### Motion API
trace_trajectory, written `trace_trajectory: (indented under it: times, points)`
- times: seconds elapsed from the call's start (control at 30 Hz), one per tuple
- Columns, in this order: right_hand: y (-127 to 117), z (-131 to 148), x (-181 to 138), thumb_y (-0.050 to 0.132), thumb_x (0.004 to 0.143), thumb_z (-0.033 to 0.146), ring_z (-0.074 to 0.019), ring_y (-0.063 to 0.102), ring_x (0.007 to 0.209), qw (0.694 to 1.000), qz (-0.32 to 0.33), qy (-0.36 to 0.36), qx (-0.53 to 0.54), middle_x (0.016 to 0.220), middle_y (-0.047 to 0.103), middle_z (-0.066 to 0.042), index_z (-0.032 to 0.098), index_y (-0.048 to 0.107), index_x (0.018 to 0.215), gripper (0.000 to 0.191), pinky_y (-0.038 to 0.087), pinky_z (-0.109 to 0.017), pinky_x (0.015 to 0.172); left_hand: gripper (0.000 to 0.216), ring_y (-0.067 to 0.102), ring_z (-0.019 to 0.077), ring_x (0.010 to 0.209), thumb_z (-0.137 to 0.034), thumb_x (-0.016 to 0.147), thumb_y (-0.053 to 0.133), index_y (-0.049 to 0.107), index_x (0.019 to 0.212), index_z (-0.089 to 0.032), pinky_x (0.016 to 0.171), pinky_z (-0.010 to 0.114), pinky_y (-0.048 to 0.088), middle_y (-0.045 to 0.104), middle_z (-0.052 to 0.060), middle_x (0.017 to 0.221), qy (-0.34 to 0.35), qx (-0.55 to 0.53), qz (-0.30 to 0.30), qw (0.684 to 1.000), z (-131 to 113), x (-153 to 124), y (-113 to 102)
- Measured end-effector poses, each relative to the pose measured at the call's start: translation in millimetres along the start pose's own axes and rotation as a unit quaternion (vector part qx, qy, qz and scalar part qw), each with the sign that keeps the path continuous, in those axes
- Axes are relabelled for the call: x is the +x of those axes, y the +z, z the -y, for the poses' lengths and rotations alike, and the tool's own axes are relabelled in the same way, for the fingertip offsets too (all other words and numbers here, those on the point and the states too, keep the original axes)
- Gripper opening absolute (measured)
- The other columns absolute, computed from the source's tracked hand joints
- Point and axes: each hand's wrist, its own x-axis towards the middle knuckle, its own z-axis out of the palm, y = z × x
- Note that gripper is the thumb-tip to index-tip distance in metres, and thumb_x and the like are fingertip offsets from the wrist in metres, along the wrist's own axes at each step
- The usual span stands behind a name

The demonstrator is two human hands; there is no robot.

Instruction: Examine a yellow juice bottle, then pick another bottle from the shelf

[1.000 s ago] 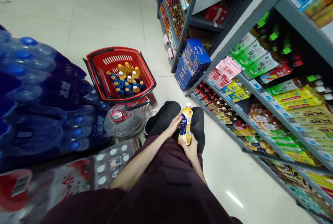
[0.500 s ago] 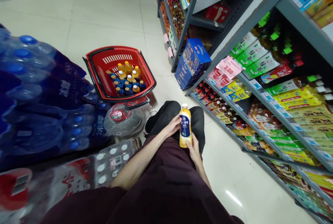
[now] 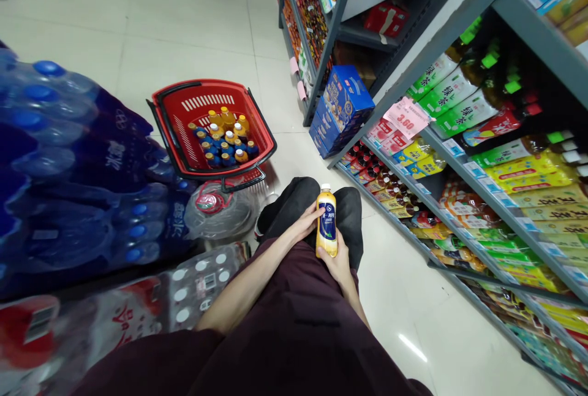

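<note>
A yellow drink bottle [image 3: 326, 220] with a dark blue label and white cap stands upright over my dark-trousered knees [image 3: 301, 195]. My right hand [image 3: 339, 264] grips its base from below. My left hand [image 3: 305, 224] touches its left side with curled fingers. On the floor ahead to the left sits a red shopping basket [image 3: 184, 115] with several similar bottles [image 3: 225, 140] inside.
Shrink-wrapped packs of blue-capped water [image 3: 68, 163] and white-capped bottles [image 3: 193, 289] fill the left. Grey shelves [image 3: 463, 157] of bottled drinks run along the right. A blue carton [image 3: 342, 108] leans at the shelf end. Pale tiled floor [image 3: 184, 16] lies beyond.
The bottle was tilted with its yellow side up one second ago; it now stands straighter with the blue label facing me. Both hands have stayed on it.
</note>
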Motion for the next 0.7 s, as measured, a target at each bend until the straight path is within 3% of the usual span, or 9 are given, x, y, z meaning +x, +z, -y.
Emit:
trace_trajectory:
  times: [0.2, 0.33, 0.7]
  points:
    - [3, 4, 1, 0.076, 0.077, 0.038, -0.0261, 0.071, 0.109, 0.999, -0.005, -0.007, -0.032, 0.128, 0.07, -0.011, 0.018, 0.045, 0.147, 0.08, 0.058, -0.04, 0.097, 0.056, 0.072, 0.0271, 0.099, -0.043, 0.085, 0.074, 0.058, 0.133, -0.017, 0.084, 0.036, 0.057, 0.073, 0.014, 0.115, 0.016, -0.041, 0.029, 0.999, -3, -1, 7]
    - [4, 5, 1, 0.077, 0.076, 0.038, -0.0271, 0.071, 0.109, 0.998, -0.004, -0.007, -0.057, 0.127, 0.071, -0.011, 0.017, 0.044, 0.148, 0.082, 0.058, -0.041, 0.097, 0.053, 0.072, 0.0288, 0.1, -0.047, 0.089, 0.067, 0.062, 0.128, -0.012, 0.084, 0.038, 0.059, 0.072, 0.017, 0.117, -0.004, -0.064, -0.009, 0.998, -7, -1, 11]
    - [2, 3, 0, 0.077, 0.077, 0.039, -0.0278, 0.068, 0.118, 0.998, 0.001, -0.016, -0.055, 0.134, 0.067, -0.011, 0.018, 0.043, 0.149, 0.082, 0.055, -0.041, 0.102, 0.052, 0.073, 0.0281, 0.094, -0.046, 0.082, 0.075, 0.064, 0.119, -0.011, 0.079, 0.037, 0.059, 0.073, 0.018, 0.115, 0.005, -0.07, -0.033, 0.997, -11, -3, 15]
